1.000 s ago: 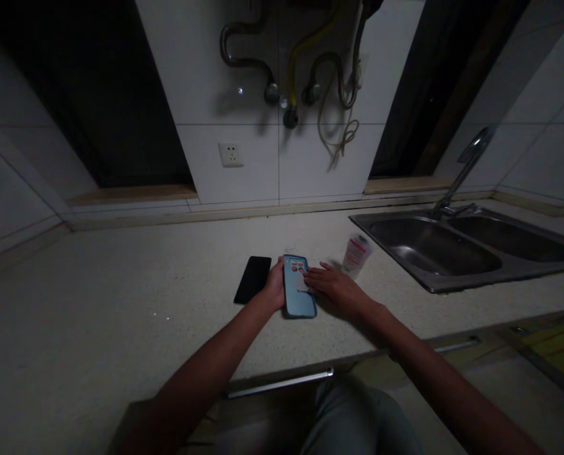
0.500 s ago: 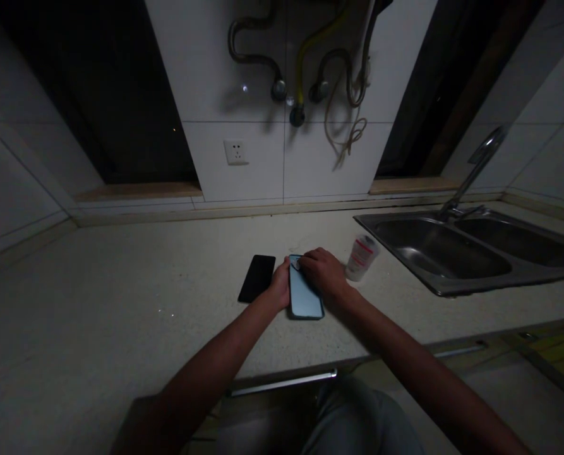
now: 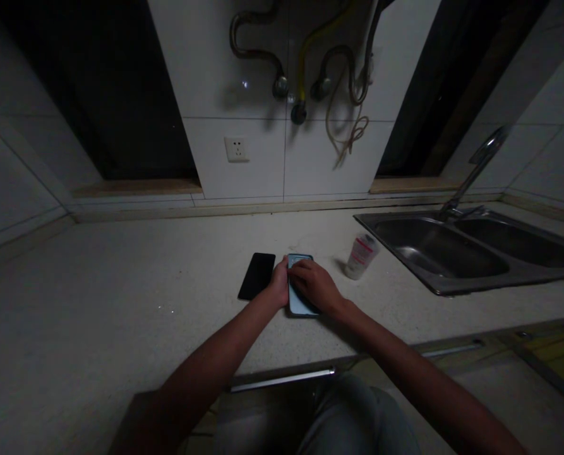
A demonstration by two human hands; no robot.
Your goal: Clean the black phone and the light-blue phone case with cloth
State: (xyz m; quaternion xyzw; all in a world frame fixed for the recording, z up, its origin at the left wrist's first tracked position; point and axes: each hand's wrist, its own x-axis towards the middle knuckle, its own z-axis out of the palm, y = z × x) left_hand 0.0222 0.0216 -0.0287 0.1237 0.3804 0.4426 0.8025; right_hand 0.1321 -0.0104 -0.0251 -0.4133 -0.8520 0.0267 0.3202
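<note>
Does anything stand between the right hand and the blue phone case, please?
Nothing visible does: the right hand is over the blue phone case. The black phone lies to the left, the plastic cup to the right. Anything thin beneath the hand would be hidden.

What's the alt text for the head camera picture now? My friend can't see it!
A person's left hand holds a light-blue phone case at a pale countertop, right hand bent over it. A black phone lies to the left; a plastic cup and double-bowl sink are right.
</note>
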